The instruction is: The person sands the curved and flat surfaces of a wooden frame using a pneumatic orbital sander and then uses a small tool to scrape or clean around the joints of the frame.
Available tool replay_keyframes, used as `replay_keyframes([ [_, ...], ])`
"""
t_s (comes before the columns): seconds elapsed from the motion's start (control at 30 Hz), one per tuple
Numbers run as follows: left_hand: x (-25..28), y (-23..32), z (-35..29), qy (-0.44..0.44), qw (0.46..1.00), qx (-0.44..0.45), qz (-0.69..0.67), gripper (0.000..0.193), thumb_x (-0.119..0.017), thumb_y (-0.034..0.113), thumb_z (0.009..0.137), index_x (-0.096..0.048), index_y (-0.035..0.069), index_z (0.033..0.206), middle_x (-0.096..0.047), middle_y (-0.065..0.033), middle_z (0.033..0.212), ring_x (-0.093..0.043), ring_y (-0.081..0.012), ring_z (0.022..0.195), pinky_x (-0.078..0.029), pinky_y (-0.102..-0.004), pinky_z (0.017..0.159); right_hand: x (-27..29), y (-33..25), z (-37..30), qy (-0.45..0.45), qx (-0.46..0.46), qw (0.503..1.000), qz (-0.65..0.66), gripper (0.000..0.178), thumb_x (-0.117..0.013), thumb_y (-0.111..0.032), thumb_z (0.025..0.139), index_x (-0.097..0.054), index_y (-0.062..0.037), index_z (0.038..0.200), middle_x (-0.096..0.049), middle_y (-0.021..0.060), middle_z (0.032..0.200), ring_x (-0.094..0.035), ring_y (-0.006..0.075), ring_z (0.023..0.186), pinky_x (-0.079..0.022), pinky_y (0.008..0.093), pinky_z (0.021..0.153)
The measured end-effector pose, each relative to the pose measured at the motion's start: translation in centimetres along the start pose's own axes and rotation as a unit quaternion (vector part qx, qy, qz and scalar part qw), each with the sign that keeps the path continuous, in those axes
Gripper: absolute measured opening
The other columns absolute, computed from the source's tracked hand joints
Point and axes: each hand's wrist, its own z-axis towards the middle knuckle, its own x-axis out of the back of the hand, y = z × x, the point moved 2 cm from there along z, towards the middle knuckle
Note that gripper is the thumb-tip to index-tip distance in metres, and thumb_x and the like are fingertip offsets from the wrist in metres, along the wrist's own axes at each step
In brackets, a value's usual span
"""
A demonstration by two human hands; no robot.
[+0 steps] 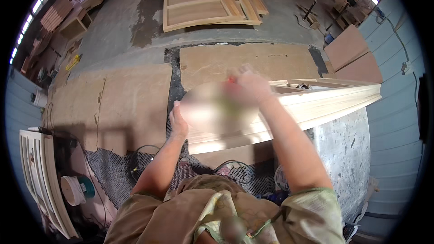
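A long pale wooden frame [316, 104] with a moulded side lies slantwise in front of me, its right part over a metal-topped table [346, 140]. At its near left end, my left hand [179, 121] is closed against the wood, fingers pointing up. My right hand [253, 83] is above the frame's far edge, closed around something with a bit of red [232, 80] showing. A large blurred patch covers the middle of the work, so the held thing's kind and the wood beneath are hidden. Small items [304, 86] lie inside the frame's opening.
Cardboard sheets [131, 104] cover the floor ahead. Beyond them lies a stack of wooden frames [194, 4]. Left stand a slatted panel [38, 167] and a white bucket [72, 190]. A cable [135, 158] loops near my feet. A pale blue wall [398, 131] runs along the right.
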Motion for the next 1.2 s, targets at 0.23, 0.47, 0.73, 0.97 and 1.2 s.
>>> replay_keyframes([
  [0.23,0.6,1.0,0.1,-0.028,0.991,0.081,-0.101,0.043,-0.029,0.026,0.096,-0.061,-0.002,0.089,-0.064,-0.0137,0.100,-0.059,-0.0229,0.095,-0.041,-0.0329,0.091,-5.5,2.5,-10.9,0.268,0.127,0.955,0.007,0.043,-0.070,-0.024,0.069,-0.058,-0.0258,0.110,-0.057,0.0122,0.105,-0.061,0.0314,0.084,-0.054,0.0371,0.062],
  [0.47,1.0,4.1,3.0,-0.248,0.956,0.083,0.130,0.027,-0.049,0.022,0.092,-0.060,-0.001,0.086,-0.062,-0.0140,0.081,-0.059,-0.0218,0.078,-0.044,-0.0330,0.070,-1.4,14.1,-11.3,0.328,-0.195,0.923,0.048,0.054,-0.075,-0.025,0.070,-0.049,-0.0156,0.116,-0.050,0.0141,0.110,-0.059,0.0352,0.088,-0.053,0.0432,0.065],
  [0.73,1.3,10.4,2.7,-0.298,0.868,-0.116,0.379,0.062,-0.074,0.055,0.066,-0.061,0.001,0.093,-0.064,-0.0174,0.086,-0.061,-0.0358,0.080,-0.049,-0.0417,0.072,-3.4,8.2,-10.9,0.266,-0.003,0.964,0.012,0.046,-0.068,-0.028,0.072,-0.053,-0.0228,0.116,-0.053,0.0112,0.111,-0.062,0.0280,0.084,-0.054,0.0386,0.063],
  [0.97,-2.9,11.5,2.3,-0.314,0.792,-0.105,0.512,0.079,-0.068,0.068,0.062,-0.058,0.002,0.105,-0.065,-0.0162,0.096,-0.062,-0.0337,0.092,-0.048,-0.0424,0.081,6.7,26.3,-5.9,-0.079,-0.339,0.930,-0.118,0.060,-0.076,-0.043,0.065,-0.060,-0.0138,0.115,-0.064,0.0103,0.112,-0.062,0.0234,0.104,-0.050,0.0339,0.086],
  [1.2,-0.7,11.1,2.8,-0.324,0.785,0.013,0.528,0.080,-0.072,0.064,0.059,-0.056,0.007,0.113,-0.065,-0.0133,0.098,-0.061,-0.0327,0.094,-0.047,-0.0423,0.080,2.0,5.3,-1.5,-0.112,0.028,0.993,0.023,0.054,-0.067,-0.042,0.071,-0.055,-0.0110,0.114,-0.059,0.0192,0.110,-0.058,0.0356,0.103,-0.047,0.0411,0.090],
])
